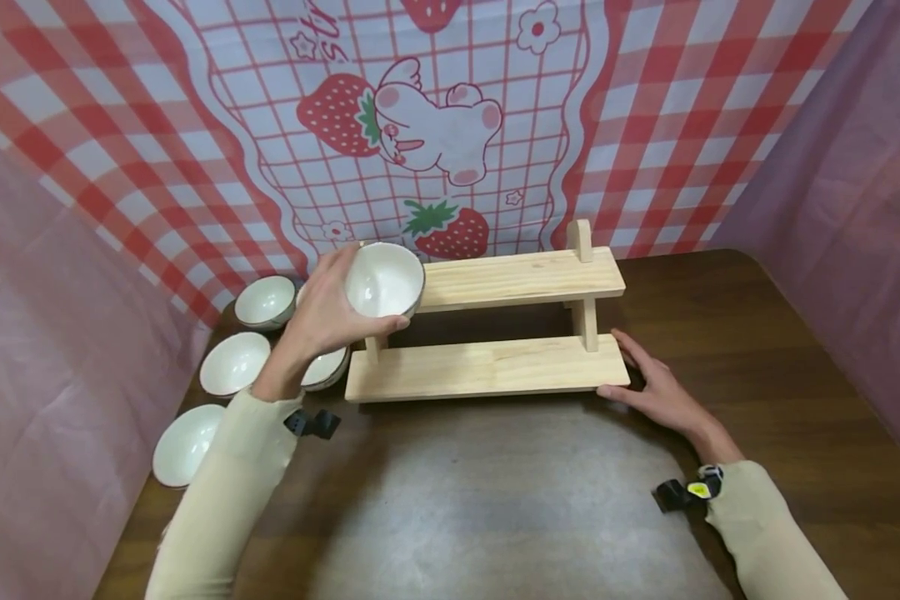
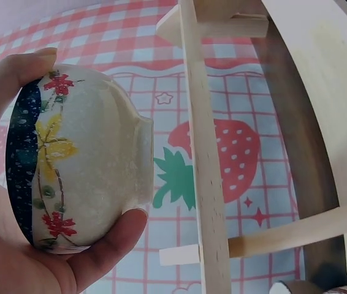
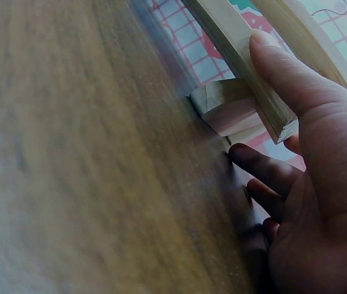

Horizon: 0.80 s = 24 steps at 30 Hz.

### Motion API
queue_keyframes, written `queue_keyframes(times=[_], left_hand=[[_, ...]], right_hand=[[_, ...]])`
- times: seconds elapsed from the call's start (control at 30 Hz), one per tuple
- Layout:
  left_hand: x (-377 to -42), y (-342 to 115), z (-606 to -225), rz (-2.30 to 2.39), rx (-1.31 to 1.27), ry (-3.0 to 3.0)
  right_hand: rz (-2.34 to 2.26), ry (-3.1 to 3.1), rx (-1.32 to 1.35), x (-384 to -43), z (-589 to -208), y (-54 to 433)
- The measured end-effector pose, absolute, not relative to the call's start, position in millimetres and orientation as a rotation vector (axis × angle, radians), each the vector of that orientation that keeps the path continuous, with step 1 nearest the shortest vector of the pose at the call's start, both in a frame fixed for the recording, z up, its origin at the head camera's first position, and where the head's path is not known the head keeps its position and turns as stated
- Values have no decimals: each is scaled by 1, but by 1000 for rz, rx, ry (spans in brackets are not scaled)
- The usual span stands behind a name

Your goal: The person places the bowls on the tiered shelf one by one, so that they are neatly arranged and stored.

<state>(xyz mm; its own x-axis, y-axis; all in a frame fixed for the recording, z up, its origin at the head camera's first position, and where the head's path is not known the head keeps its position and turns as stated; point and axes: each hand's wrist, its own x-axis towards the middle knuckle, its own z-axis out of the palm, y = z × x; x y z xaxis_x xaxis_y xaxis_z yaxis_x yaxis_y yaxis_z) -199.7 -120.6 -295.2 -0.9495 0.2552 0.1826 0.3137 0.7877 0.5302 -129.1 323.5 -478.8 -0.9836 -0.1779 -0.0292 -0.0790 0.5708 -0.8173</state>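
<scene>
Watching remotely, I am noting the left hand (image 1: pixel 322 304) gripping a white bowl (image 1: pixel 384 279), thumb and fingers curved partway closed around it. It is holding the bowl over the left end of the upper shelf (image 1: pixel 510 279) of the wooden rack (image 1: pixel 589 323), foot apart from the wood. The right hand (image 1: pixel 662 392), partly spread, is pinching the lower shelf's (image 1: pixel 487 368) right end. More bowls (image 1: pixel 236 364) are standing at left.

Two-tier rack (image 1: pixel 487 367): on table (image 1: pixel 720 333), before hanging cloth (image 1: pixel 660 125).
Bowls (image 1: pixel 235 364): left of rack.
Held bowl (image 1: pixel 386 279): in left hand (image 1: pixel 328 304), near rack's left end.
Right hand (image 1: pixel 658 390): at rack's right end.
</scene>
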Motion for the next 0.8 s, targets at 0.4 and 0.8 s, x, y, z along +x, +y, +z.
queue_keyframes(times=[0.4,0.8], left_hand=[[-210,-106,-293,-943,-497,-2882],[-221,-90,-292,-956,-490,-2895]], right_hand=[[-1392,2680,-202,-129,-479,324],[-1384,2703,-228,-129,-481,324]])
